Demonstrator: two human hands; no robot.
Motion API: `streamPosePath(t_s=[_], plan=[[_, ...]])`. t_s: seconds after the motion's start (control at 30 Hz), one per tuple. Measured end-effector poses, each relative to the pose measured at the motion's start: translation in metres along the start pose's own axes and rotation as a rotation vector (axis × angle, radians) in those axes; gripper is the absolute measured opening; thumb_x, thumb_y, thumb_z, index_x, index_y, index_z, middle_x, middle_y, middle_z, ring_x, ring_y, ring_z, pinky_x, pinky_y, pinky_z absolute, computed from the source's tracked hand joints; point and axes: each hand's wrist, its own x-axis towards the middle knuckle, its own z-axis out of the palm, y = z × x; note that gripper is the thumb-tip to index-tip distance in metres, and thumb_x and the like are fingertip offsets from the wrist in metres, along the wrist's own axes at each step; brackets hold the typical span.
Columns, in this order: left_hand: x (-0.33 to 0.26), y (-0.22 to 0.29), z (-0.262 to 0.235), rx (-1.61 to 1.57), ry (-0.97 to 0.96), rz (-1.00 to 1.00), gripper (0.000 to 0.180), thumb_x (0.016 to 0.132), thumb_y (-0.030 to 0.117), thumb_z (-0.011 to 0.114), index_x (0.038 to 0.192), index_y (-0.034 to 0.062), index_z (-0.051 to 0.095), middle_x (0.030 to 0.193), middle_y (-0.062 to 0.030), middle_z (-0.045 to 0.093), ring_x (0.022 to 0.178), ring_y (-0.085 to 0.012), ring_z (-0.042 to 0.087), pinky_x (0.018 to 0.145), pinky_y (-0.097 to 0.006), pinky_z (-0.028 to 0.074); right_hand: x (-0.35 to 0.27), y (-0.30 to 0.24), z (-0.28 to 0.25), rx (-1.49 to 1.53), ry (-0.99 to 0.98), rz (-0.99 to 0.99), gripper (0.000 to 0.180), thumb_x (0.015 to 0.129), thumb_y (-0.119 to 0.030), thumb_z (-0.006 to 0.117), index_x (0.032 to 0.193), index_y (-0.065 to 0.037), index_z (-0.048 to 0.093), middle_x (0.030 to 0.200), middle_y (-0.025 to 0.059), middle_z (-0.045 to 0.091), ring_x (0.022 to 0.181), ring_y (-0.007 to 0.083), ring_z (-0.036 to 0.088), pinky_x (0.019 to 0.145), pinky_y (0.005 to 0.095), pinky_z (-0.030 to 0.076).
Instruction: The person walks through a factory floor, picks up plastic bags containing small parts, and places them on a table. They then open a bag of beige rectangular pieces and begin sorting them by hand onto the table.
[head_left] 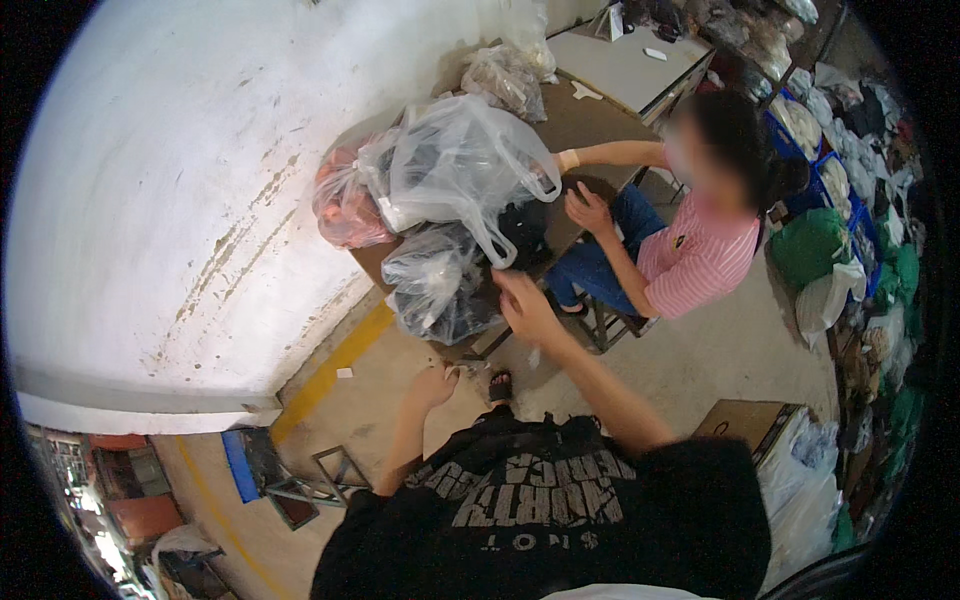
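My right hand reaches forward at the near edge of a brown table. Its fingers are stretched out beside the hanging handle of a large clear plastic bag; whether they touch it is hard to tell. Lower and to the left, my left hand hangs in front of the table with curled fingers, and what is in them, if anything, is hidden. Between the hands and the large bag sits a clear bag with dark contents. A bag of pinkish-red items leans at the left, by the wall.
A person in a pink striped shirt sits at the table's right side, one hand at the large bag. A pale desk stands behind. Heaped sacks line the right, with a cardboard box nearer. A small metal frame stands lower left.
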Motion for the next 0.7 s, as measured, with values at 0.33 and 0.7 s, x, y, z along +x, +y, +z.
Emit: streamPosePath(t_s=[0.33, 0.7], plan=[[0.019, 0.304, 0.105, 0.153, -0.179, 0.502, 0.050, 0.102, 0.046, 0.046, 0.134, 0.0093, 0.057, 0.117, -0.0244, 0.068, 0.113, -0.0441, 0.064, 0.094, -0.054, 0.051, -0.549, 0.074, -0.305, -0.075, 0.346, 1.745, 0.028, 0.102, -0.026, 0.050, 0.109, -0.003, 0.064, 0.094, 0.0133, 0.072, 0.073, 0.0250, 0.067, 0.063, 0.0406, 0.053], [-0.009, 0.546, 0.230, 0.177, -0.771, 0.961, 0.043, 0.101, 0.031, 0.056, 0.136, 0.0056, 0.055, 0.123, -0.0245, 0.066, 0.115, -0.0403, 0.062, 0.098, -0.046, 0.049, -0.639, 0.056, -0.467, 0.440, 0.800, 1.775, 0.025, 0.102, -0.023, 0.052, 0.107, -0.002, 0.063, 0.080, 0.0120, 0.067, 0.064, 0.0205, 0.064, 0.057, 0.0383, 0.050]])
